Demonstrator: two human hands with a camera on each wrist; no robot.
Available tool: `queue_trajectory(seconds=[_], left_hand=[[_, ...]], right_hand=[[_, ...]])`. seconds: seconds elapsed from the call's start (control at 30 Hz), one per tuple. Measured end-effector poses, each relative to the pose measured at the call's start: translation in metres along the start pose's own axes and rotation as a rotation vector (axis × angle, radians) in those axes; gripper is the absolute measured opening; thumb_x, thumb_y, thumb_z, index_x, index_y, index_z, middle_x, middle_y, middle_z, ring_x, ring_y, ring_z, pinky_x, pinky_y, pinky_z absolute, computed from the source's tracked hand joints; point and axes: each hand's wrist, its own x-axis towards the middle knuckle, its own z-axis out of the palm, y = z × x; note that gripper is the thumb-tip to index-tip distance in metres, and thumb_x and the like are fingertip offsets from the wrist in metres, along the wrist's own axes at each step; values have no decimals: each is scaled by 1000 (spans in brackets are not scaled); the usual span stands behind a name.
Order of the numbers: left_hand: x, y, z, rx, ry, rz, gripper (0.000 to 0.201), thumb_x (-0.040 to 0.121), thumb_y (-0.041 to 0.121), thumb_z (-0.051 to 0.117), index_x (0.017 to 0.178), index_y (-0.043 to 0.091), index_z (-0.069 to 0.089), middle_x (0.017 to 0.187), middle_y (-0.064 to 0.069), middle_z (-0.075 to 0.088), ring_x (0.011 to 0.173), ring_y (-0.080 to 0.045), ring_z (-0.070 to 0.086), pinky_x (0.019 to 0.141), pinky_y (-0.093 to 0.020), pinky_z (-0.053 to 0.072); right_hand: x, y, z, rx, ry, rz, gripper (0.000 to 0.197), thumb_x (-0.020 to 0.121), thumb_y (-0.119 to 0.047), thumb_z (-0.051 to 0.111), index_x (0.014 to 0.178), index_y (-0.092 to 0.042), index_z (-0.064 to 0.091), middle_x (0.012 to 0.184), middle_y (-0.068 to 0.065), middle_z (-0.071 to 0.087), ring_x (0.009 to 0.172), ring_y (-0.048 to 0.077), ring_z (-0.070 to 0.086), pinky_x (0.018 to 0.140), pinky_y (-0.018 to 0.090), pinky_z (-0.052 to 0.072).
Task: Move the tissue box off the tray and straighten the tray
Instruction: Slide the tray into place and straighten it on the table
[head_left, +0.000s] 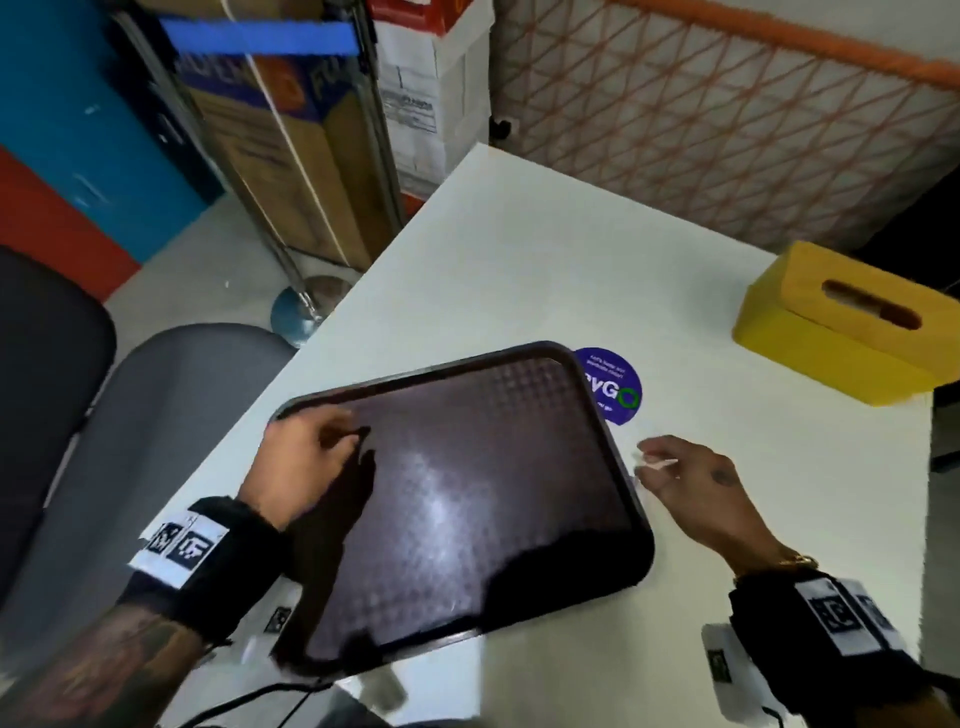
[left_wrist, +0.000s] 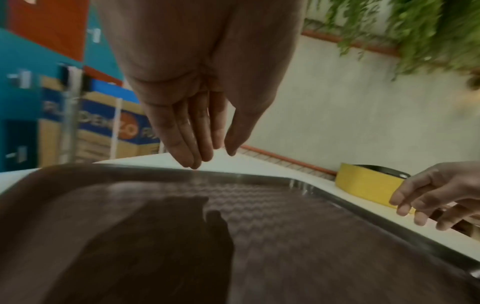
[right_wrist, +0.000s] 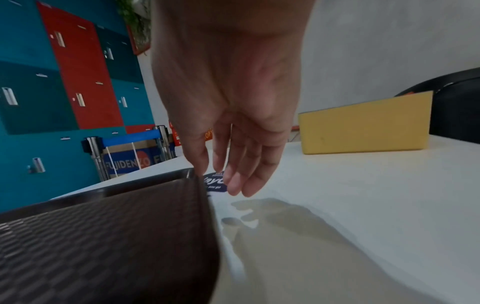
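Note:
A dark brown textured tray (head_left: 467, 499) lies askew on the white table (head_left: 519, 270), with nothing on it. The yellow tissue box (head_left: 841, 322) stands on the table at the far right, off the tray; it also shows in the right wrist view (right_wrist: 363, 127). My left hand (head_left: 306, 457) hovers over the tray's left part with relaxed fingers (left_wrist: 192, 144), holding nothing. My right hand (head_left: 685, 478) hangs just beside the tray's right rim (right_wrist: 205, 195), fingers (right_wrist: 241, 174) loose and spread, apart from the tray.
A round purple sticker (head_left: 615, 387) sits on the table by the tray's far right corner. Grey chairs (head_left: 156, 415) stand left of the table. Cardboard boxes (head_left: 291, 156) and a stanchion base (head_left: 306, 312) stand beyond the left edge. A lattice panel (head_left: 727, 130) runs behind.

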Motion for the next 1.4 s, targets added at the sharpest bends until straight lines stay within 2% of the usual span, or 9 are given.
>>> queue_trajectory(seconds=[0.07, 0.23, 0.37, 0.57, 0.9, 1.1, 1.2, 1.3, 1.4], left_hand=[[-21, -37, -14, 55, 45, -86, 32, 74, 8, 72, 105, 13, 69, 103, -11, 74, 94, -25, 70, 92, -37, 51], [-54, -92, -27, 60, 32, -298, 51, 71, 20, 76, 119, 16, 59, 104, -13, 69, 90, -29, 66, 86, -37, 48], [-71, -104, -20, -14, -70, -336, 54, 71, 19, 76, 121, 20, 56, 86, -4, 71, 83, -28, 66, 81, -32, 46], [-85, -106, -11, -206, -137, -356, 51, 73, 6, 71, 118, 28, 58, 74, -3, 67, 72, -23, 67, 78, -44, 57], [12, -70, -12, -69, -143, -146, 43, 77, 3, 66, 116, 21, 64, 84, -6, 70, 77, -27, 66, 74, -26, 39], [86, -32, 7, -168, -182, -52, 42, 75, 1, 67, 115, 15, 65, 101, -14, 71, 92, -28, 67, 90, -36, 51], [109, -30, 10, -277, -268, -93, 49, 71, -1, 73, 116, 12, 62, 103, -17, 68, 90, -29, 63, 98, -45, 49], [109, -44, 2, -312, -351, -166, 42, 62, 11, 81, 99, 25, 65, 87, -6, 62, 91, -39, 65, 91, -55, 52], [90, -47, -9, -365, -510, -251, 33, 76, -3, 71, 100, 18, 66, 83, -7, 60, 76, -31, 66, 73, -41, 61]], right_hand=[[-6, -10, 14, -43, 5, 14, 23, 85, -12, 70, 107, -8, 69, 96, 4, 67, 93, 26, 66, 81, 24, 40], [-14, -23, 34, -89, 73, 57, 23, 82, -8, 69, 105, -8, 68, 98, 12, 69, 91, 29, 64, 81, 29, 43], [-10, -24, 38, -148, 81, 104, 26, 82, -8, 68, 108, -9, 66, 99, 17, 71, 94, 35, 67, 90, 40, 50], [-8, -23, 42, -153, 39, 190, 24, 79, 3, 62, 101, -3, 70, 92, 20, 73, 93, 36, 68, 92, 39, 50], [-25, 2, 37, -65, 159, 287, 14, 78, -2, 63, 85, -9, 73, 87, 17, 74, 89, 36, 67, 87, 40, 53], [-38, 11, 37, 65, 279, 393, 8, 78, -5, 62, 76, -10, 68, 71, 11, 68, 82, 37, 66, 81, 35, 50], [-45, 15, 39, 222, 330, 467, 11, 80, -11, 65, 91, -10, 68, 68, 5, 69, 83, 34, 69, 89, 40, 54], [-58, 20, 45, 305, 310, 496, 26, 79, -19, 71, 104, -16, 63, 72, 6, 72, 81, 28, 71, 89, 51, 56], [-78, 15, 51, 386, 296, 499, 22, 85, -9, 62, 106, -14, 63, 81, 14, 70, 77, 30, 72, 73, 45, 62]])
